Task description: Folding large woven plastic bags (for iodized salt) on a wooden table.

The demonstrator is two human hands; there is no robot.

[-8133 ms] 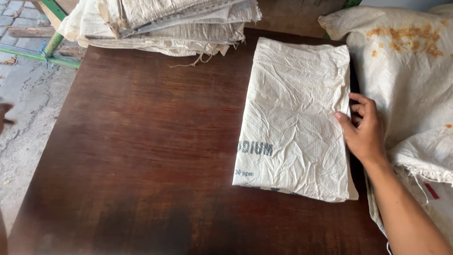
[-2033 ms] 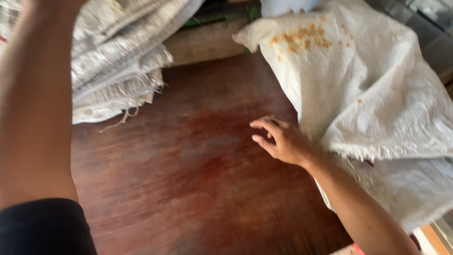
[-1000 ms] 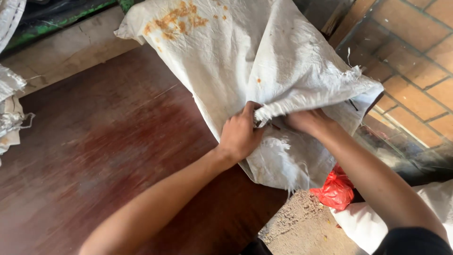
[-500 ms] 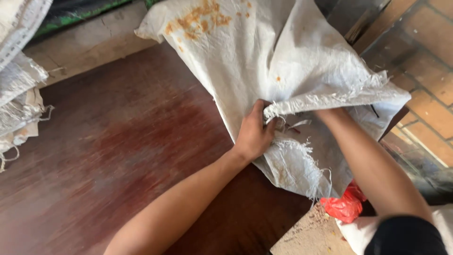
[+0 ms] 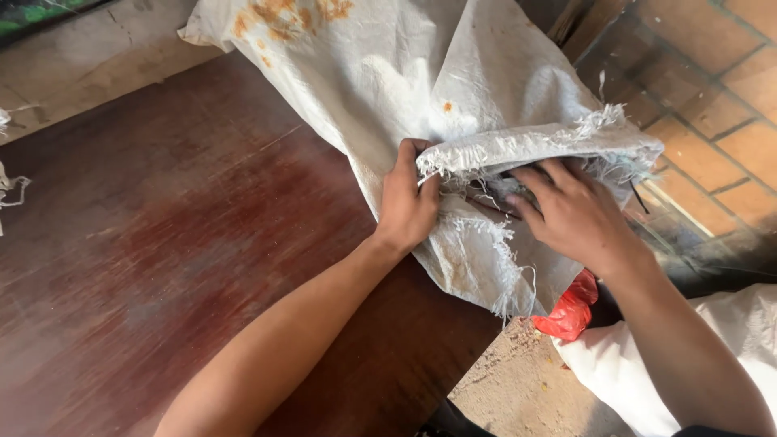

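The left hand (image 5: 407, 198) is clenched on the frayed mouth edge of a white woven sack (image 5: 453, 89), thumb and fingers pinching the ragged hem where loose threads hang down. Just beside it, the right hand (image 5: 575, 214) has its fingers spread and pushed in under the upper lip of the same opening; its fingertips are hidden inside the fold, so whether they are gripping the cloth or only pressing it apart cannot be told. Between the two hands the mouth of the sack gapes a little, and only a dark gap with stray fibres shows inside; what the sack holds, if anything, is out of sight.

The sack lies crumpled across the far right corner of a dark reddish-brown wooden table (image 5: 178, 243), its open end hanging past the table's edge toward the person, its closed end running away up the table, where orange-brown stains (image 5: 283, 16) mark the weave. Below the open end, off the table, a bit of red plastic (image 5: 571, 307) sits beside another white sack (image 5: 639, 364) on the sandy ground. Brick paving (image 5: 712, 73) shows behind the right hand.
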